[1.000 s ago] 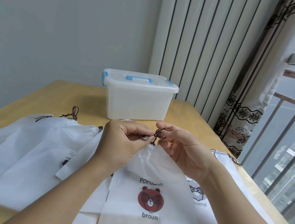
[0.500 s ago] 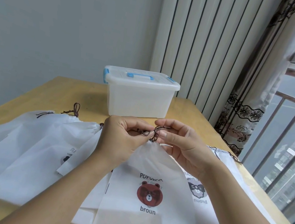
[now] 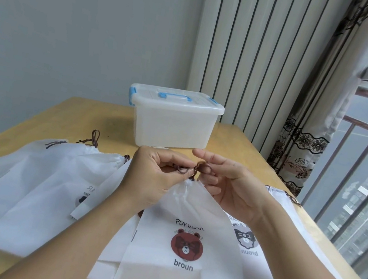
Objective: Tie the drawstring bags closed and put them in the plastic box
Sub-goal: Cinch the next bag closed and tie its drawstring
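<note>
Left hand (image 3: 154, 178) and right hand (image 3: 231, 187) pinch one bag's (image 3: 185, 250) brown drawstring (image 3: 193, 171).

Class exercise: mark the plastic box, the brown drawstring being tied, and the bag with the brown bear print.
plastic box (image 3: 171, 126): head view, on its translucent front wall.
brown drawstring (image 3: 182, 170): head view, on the cord loop by the left fingertips.
bear-print bag (image 3: 193, 205): head view, on plain white fabric above the print.

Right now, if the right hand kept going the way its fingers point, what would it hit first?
Its fingers point leftward, so the right hand would most likely meet the left hand first, at the brown drawstring both pinch.
</note>
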Available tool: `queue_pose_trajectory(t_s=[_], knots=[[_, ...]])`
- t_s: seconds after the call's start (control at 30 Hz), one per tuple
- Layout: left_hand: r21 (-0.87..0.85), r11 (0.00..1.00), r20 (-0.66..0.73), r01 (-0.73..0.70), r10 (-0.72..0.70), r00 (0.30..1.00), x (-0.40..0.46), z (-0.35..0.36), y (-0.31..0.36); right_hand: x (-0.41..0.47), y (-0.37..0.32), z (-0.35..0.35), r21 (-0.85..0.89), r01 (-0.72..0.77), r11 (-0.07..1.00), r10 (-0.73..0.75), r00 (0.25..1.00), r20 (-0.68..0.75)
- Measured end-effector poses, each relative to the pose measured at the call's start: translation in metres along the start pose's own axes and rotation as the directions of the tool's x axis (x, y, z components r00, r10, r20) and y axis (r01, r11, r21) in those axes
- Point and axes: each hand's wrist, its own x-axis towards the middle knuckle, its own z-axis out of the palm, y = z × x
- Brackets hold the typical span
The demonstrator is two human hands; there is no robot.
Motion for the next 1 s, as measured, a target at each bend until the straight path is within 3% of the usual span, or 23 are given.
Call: queue_pose_trajectory(t_s=[0.17, 0.4, 0.7, 0.8, 1.0], knots=[[-0.068, 0.994, 0.065, -0.085, 0.089, 0.994, -0.0039, 0.0054, 0.0065, -0.002, -0.0027, 0.0038, -0.044, -0.107, 0.993, 0.108, 0.994, 0.017], [0.062, 0.995, 0.027, -0.076, 0.074, 0.997, -0.0011, 0.0, -0.0013, -0.0007, 0.0035, -0.0008, -0.442, 0.101, 0.891, -0.082, 0.995, 0.062], [0.049, 0.997, 0.02, -0.058, 0.057, 0.998, 0.0013, -0.0017, 0.0007, -0.0029, -0.0032, 0.0003, -0.219, 0.061, 0.974, -0.088, 0.989, -0.118], [0.063, 0.996, 0.015, -0.056, 0.055, 0.998, 0.001, -0.0016, -0.0002, -0.0022, -0.002, 0.001, -0.151, 0.043, 0.988, -0.06, 0.992, -0.109], [0.08, 0.994, 0.01, -0.068, 0.068, 0.998, 0.0009, -0.0013, -0.0009, -0.0039, -0.002, 0.0031, -0.19, 0.07, 0.979, -0.084, 0.994, -0.066]])
